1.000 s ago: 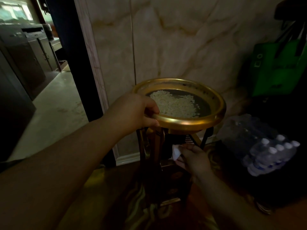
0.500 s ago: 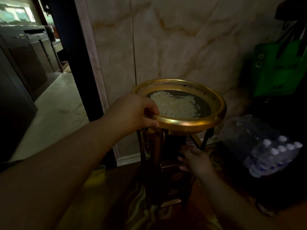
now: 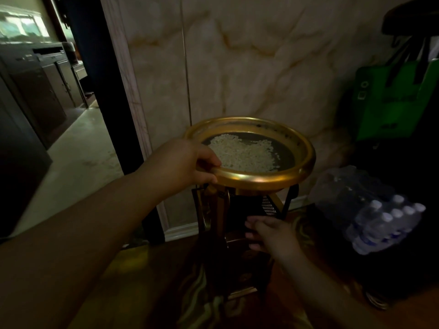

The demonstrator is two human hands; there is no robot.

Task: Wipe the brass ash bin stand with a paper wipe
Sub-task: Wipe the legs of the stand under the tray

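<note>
The brass ash bin stand (image 3: 251,184) stands on the floor right in front of a pale marble wall (image 3: 249,67). Its round gold rim is shiny, and the dark bowl inside holds a pile of small white pebbles (image 3: 242,155). The left hand (image 3: 183,162) holds the near left edge of the rim, with the thumb on top and the fingers curled under, so its grip is pressed onto the stand. The right hand (image 3: 270,231) is lower down, under the bowl, against the dark legs and frame of the stand. Its fingers are bent and point to the left, toward the frame. The paper wipe does not show here (it is very dark down there), so I cannot tell if that grip is pinching anything or just resting on the stand. A little mesh panel (image 3: 269,205) sits just above the right hand. To the right of the stand, on the floor, lies a pack of water bottles (image 3: 380,214) with white caps, wrapped in clear plastic. Behind it stands a green bag (image 3: 394,103) with black handles. On the left, past a dark door frame (image 3: 104,91), a light floor leads to dark cabinets (image 3: 42,86).
</note>
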